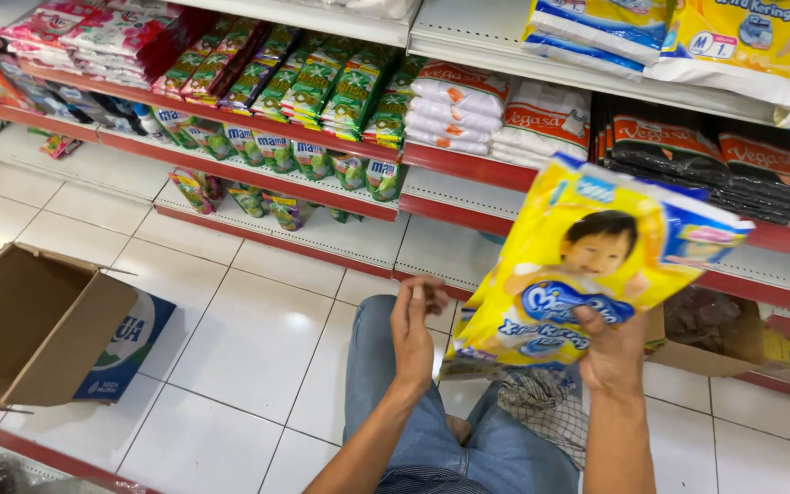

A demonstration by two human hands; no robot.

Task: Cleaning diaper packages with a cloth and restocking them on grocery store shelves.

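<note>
Yellow diaper pack, gripped in right hand

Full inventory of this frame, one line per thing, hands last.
diaper pack: one, yellow, held up before the shelves
cardboard box: one, brown, open, on the floor at left
green pouches: many, upper and middle shelves
white packs: one stack, with a second beside it, middle shelf
black packs: several, right shelf
shelves: red-edged, white, across the top
floor: white tiles
jeans: blue, on the person's legs
left hand: open, beside the pack
right hand: gripping the pack's lower edge
</note>
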